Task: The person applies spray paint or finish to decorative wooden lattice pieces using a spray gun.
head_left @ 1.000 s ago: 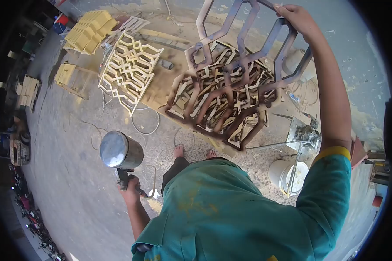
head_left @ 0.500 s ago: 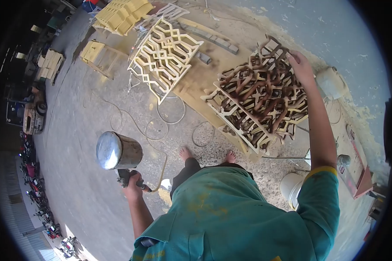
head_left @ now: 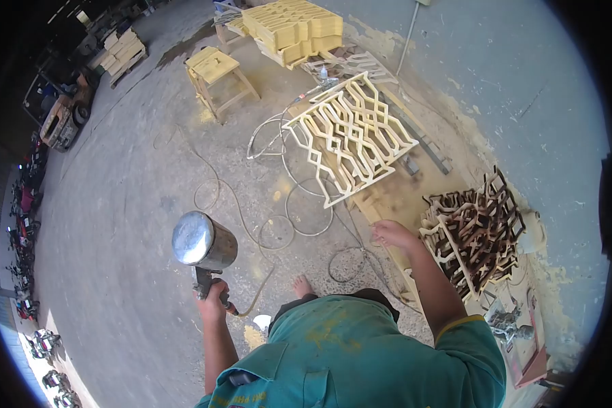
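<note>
While my left hand (head_left: 214,302) has its fingers clamped on the grip of the spray gun (head_left: 204,246), well left of the stack of brown lattice panels (head_left: 479,234), my right hand (head_left: 391,234) hovers just left of that stack with fingers apart, touching nothing I can see. Loops of hose (head_left: 299,211) lie on the floor left of the stack, near my bare foot (head_left: 302,285). I judge a step could snag them and jerk the gun. The stack looks loosely piled, so a careless pull might tip it off the bench (head_left: 394,194).
</note>
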Motion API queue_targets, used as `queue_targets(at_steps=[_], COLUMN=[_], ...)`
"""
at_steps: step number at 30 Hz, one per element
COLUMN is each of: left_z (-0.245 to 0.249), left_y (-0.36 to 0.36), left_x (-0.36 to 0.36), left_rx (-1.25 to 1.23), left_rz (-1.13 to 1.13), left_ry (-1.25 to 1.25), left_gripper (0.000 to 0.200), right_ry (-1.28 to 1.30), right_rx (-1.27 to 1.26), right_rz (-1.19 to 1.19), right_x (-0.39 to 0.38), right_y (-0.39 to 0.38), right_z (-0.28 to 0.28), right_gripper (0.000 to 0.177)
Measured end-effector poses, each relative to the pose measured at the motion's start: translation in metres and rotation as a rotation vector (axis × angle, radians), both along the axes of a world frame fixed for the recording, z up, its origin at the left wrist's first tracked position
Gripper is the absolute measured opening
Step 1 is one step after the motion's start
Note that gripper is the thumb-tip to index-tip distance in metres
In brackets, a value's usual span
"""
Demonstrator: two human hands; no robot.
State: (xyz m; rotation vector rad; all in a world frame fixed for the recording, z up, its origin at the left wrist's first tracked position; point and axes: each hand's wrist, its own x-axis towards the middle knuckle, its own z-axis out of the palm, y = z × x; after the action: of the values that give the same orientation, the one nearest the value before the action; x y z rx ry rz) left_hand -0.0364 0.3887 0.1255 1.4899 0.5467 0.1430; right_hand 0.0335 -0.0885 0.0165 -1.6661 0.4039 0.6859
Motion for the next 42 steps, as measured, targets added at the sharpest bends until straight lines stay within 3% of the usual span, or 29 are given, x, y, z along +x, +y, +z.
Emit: queue_targets(at_steps=[1,3,6,9,12,15,17,20,23,25,29,36,39,40,42], left_z=[0.001,-0.003,-0.002,-0.024,-0.014,-0.004,0.023,0.043,0.054,0.056,0.051,0.053,0.05,0.057,0.06], left_y=[0.015,0.033,0.043,0.043,0.029,0.029,0.019,0.006,-0.011,-0.026,-0.037,-0.037,-0.042,-0.05,-0.058], left_x=[0.008,0.024,0.054,0.089,0.128,0.17,0.197,0.236,0.278,0.305,0.345,0.403,0.426,0.432,0.442], left_rx=[0.018,0.003,0.022,-0.033,-0.066,0.069,0.113,0.119,0.137,0.147,0.084,0.216,0.131,0.119,0.13], left_rz=[-0.002,0.004,-0.038,0.002,0.06,0.064,0.102,0.144,0.135,0.14,0.033,-0.186,-0.224,-0.209,-0.239], left_ry=[0.048,0.058,0.016,-0.036,-0.021,0.021,0.056,0.03,0.029,0.012,0.0,0.091,0.035,0.049,0.046], left_gripper=[0.028,0.03,0.035,0.035,0.035,0.034,0.035,0.035,0.036,0.037,0.036,0.032,0.033,0.034,0.034], right_ry=[0.138,0.285,0.354,0.352,0.257,0.335,0.474,0.318,0.321,0.443,0.139,0.487,0.221,0.167,0.144], right_rx=[0.014,0.082,0.061,0.032,-0.137,0.043,0.065,0.291,0.4,0.446,0.407,-0.144,-0.134,-0.193,-0.066], right_rz=[-0.004,-0.293,-0.373,-0.39,-0.619,-0.859,-1.069,-1.17,-1.247,-1.178,-1.387,-1.399,-1.518,-1.444,-1.56], right_x=[0.006,0.007,0.018,0.059,0.118,0.165,0.186,0.194,0.216,0.23,0.22,0.239,0.252,0.252,0.26], right_y=[0.005,0.024,0.032,0.019,0.0,-0.047,-0.05,-0.064,-0.054,-0.043,-0.05,-0.077,-0.08,-0.095,-0.1], right_z=[-0.027,-0.061,-0.103,-0.116,-0.141,-0.231,-0.261,-0.307,-0.285,-0.216,-0.308,-0.304,-0.241,-0.261,-0.241], right_gripper=[0.035,0.042,0.047,0.048,0.047,0.046,0.048,0.056,0.065,0.07,0.082,0.092,0.093,0.092,0.094])
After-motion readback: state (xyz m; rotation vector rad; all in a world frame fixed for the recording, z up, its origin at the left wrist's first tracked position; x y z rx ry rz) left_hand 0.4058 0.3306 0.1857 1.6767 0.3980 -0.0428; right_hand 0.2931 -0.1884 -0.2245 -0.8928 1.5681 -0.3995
